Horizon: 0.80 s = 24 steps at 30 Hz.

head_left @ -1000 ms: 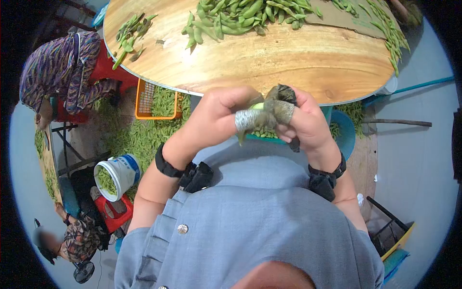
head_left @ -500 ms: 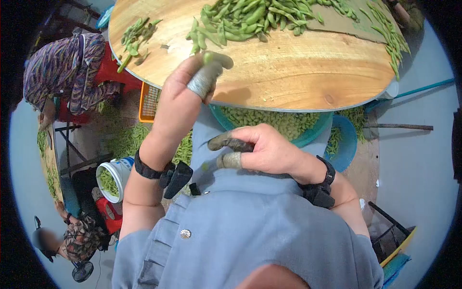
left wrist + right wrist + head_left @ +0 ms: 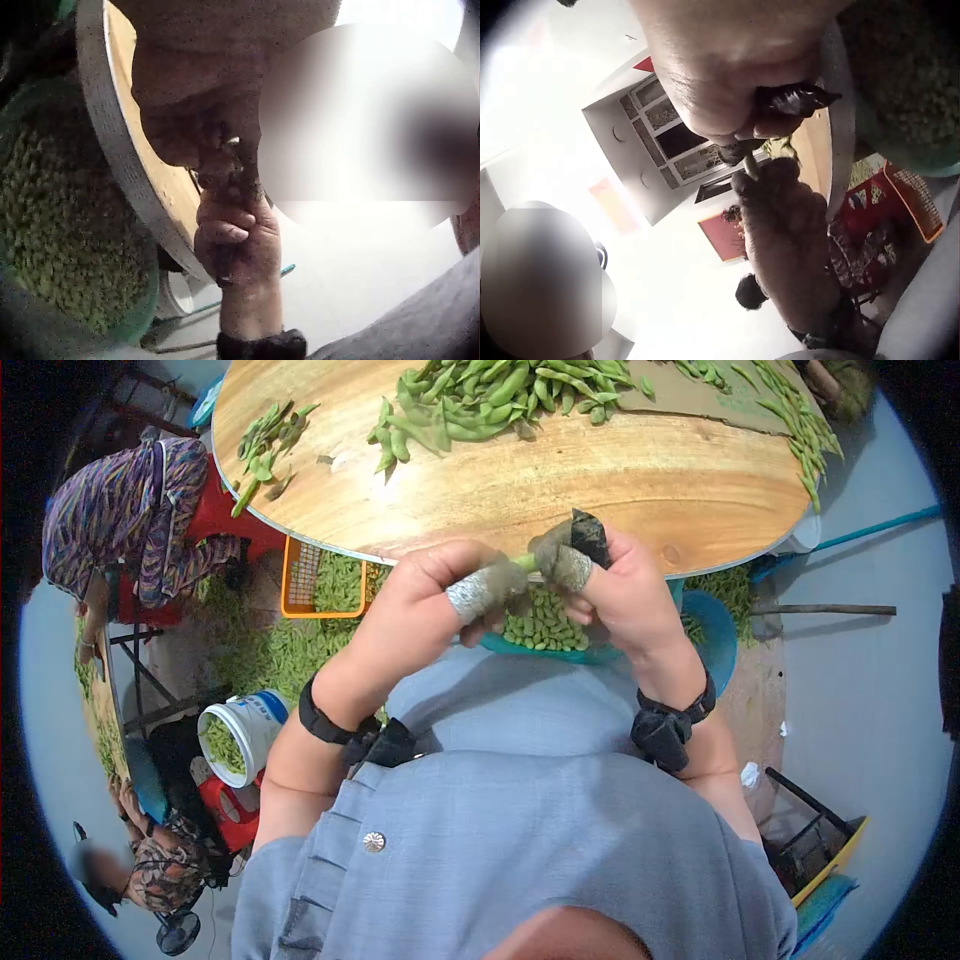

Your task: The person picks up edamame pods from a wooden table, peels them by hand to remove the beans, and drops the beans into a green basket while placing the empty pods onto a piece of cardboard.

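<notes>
Over the near edge of the wooden table [image 3: 620, 490], my left hand [image 3: 445, 585] and right hand [image 3: 625, 590] meet tip to tip. Between them they pinch a green soybean pod [image 3: 525, 562], mostly covered by the fingertips. Silvery tape wraps the left thumb, greyish tape the right thumb, and dark wrapping covers a right finger. The right wrist view also shows the pod [image 3: 751, 166] between both hands' fingertips. Below the hands, shelled green beans [image 3: 545, 622] fill a teal basin [image 3: 590, 656]. A large heap of whole pods [image 3: 490, 400] lies farther back on the table.
A small pile of darker pods [image 3: 268, 455] sits at the table's left. Cardboard [image 3: 710, 402] lies at the back right. On the floor are an orange crate [image 3: 287, 575], a white bucket [image 3: 262, 725], scattered pods [image 3: 265, 650] and a blue basin [image 3: 722, 650]. Other people are at the left.
Half a second ago my left hand was up over the table near the heap, holding a pod, with the right hand lower and apart. Now both hands are together at the pod above the basin.
</notes>
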Available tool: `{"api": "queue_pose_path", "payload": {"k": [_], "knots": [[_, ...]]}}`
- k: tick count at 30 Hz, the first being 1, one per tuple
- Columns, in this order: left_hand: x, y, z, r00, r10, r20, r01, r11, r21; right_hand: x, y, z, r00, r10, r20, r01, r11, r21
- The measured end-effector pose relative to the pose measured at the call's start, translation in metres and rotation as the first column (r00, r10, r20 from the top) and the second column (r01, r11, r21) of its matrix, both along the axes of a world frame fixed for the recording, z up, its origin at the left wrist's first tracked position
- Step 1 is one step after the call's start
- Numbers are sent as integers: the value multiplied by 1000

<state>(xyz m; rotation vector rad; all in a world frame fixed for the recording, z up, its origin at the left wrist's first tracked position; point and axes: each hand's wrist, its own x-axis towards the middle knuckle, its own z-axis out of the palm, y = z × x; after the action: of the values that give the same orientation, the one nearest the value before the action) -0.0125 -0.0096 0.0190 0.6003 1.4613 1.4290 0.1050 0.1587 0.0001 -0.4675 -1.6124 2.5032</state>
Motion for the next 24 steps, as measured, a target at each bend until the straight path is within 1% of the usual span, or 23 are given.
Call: {"api": "queue_pose_path", "payload": {"k": [1,2,3,4,5,9,11,12,13,15,16,17,18,19,20,21,22,24], "knots": [[-1,-2,2,989,-38,144,36,999,19,4,2,1,998,58,-23,-60,992,-111],[1,-2,-2,989,-42,144,40,999,18,7,3,2,992,113,-53,-122,968,-218],[3,-3,-10,915,-92,392,51,992,114,10,4,2,992,112,-52,-120,969,-218],[5,-3,-17,778,-158,608,36,977,209,12,4,0,985,141,-104,-167,936,-309],[8,-2,-19,694,-220,685,34,961,274,14,4,-2,974,164,-158,-214,893,-395],[22,5,-22,716,-224,661,22,954,300,22,4,-8,973,142,-179,-211,862,-462],[23,4,-22,834,-114,540,-3,977,211,23,6,-6,987,118,-106,-148,927,-345],[23,4,-22,882,-62,467,-19,986,168,24,5,-6,988,113,-106,-143,927,-347],[20,3,-22,882,-64,468,-16,986,166,24,4,-7,990,101,-96,-128,929,-348],[13,2,-21,835,-183,519,68,970,231,26,2,-7,992,89,-85,-113,930,-349],[14,3,-18,835,-182,519,68,971,231,27,2,-3,996,90,-13,-90,968,-233],[14,4,-14,857,-96,507,14,986,163,27,1,0,995,81,58,-74,991,-111],[15,5,-12,873,-10,488,-42,995,96,30,-1,2,995,81,57,-74,991,-113],[14,4,-14,872,-10,489,-42,995,94,34,-2,5,980,97,173,-112,991,77],[12,3,-19,904,10,428,-56,994,95,38,-3,6,954,90,288,-168,951,259],[10,3,-23,930,31,367,-71,993,97,43,-3,4,952,119,281,-190,951,242],[10,3,-26,929,31,369,-71,993,96,42,-2,6,952,119,283,-191,951,242],[11,4,-29,966,-27,259,13,998,56,41,-2,14,953,68,294,-149,953,264]]}}
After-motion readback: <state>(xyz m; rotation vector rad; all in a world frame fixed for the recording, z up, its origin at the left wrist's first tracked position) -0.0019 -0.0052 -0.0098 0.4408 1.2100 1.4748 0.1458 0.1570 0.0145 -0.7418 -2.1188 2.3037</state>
